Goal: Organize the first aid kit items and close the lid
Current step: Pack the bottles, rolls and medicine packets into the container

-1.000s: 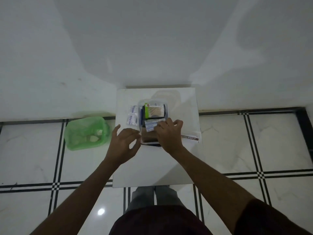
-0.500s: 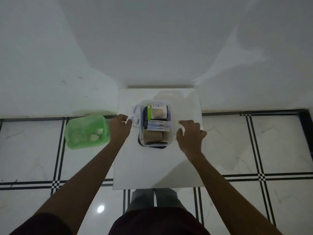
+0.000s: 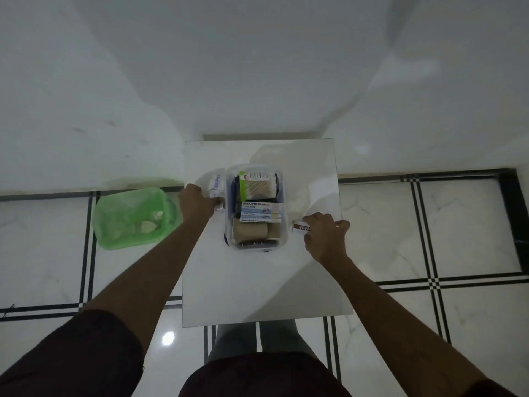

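A clear plastic first aid box (image 3: 282,239) stands open on the small white table (image 3: 257,282). Inside lie a cotton swab pack (image 3: 257,183), an antiseptic bandage carton (image 3: 259,212) and brown bandage rolls (image 3: 252,232). My left hand (image 3: 197,203) rests left of the box, its fingers on small white sachets (image 3: 215,186) lying on the table. My right hand (image 3: 325,234) is right of the box, its fingers closed over a flat Povidone carton (image 3: 301,227), most of which it hides. No lid is visible.
A green plastic basket (image 3: 133,217) with scraps inside sits on the tiled floor left of the table. White walls rise behind the table. My knees show under the table's near edge.
Both hands have left the box. The left one went to the sachets on the left; the right one went right and down onto the Povidone carton.
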